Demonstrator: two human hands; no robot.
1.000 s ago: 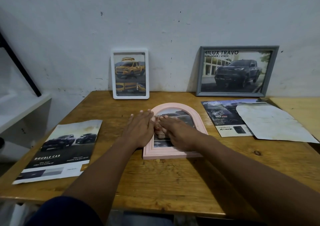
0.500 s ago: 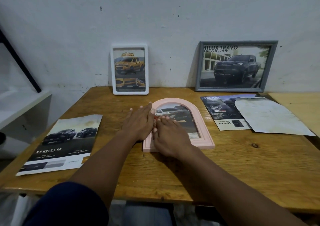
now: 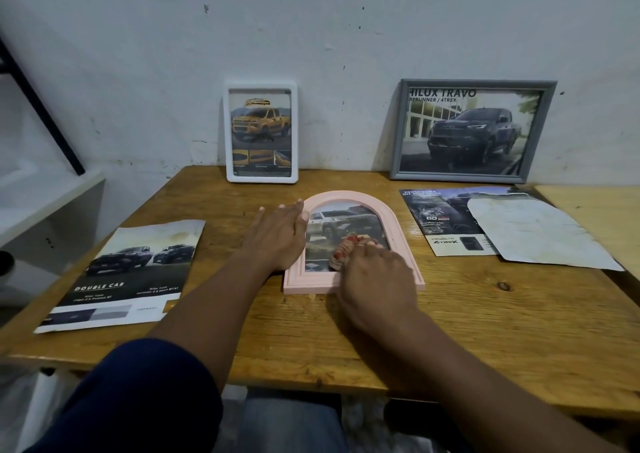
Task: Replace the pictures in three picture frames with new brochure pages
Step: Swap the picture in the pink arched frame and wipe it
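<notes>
The pink arched frame [image 3: 349, 197] lies flat in the middle of the wooden tabletop [image 3: 485, 314], face up. Its long axis runs from the near edge to the far edge, with the rounded top toward the wall and the straight foot toward the person. Its rim is smooth, moulded and matt, and it surrounds a glossy print of a light pickup. The left grip [image 3: 277, 234] lies palm down and open, its fingers straight and together and pointing at the far edge, alongside the frame's left rail; the forearm comes in from the near left in a dark blue sleeve. The right grip [image 3: 377, 276] covers the frame's lower right corner, wrist low, with its red-nailed fingers [image 3: 348, 244] bent onto the print; whether they pinch anything cannot be told. At the far edge a white rounded frame [image 3: 262, 178] and a grey landscape frame [image 3: 397, 130] lean upright on the rough plastered wall. A glossy brochure page [image 3: 128, 269] lies flat near the left edge. Another page [image 3: 440, 217] lies toward the right edge, partly under a creased white sheet [image 3: 540, 230].
</notes>
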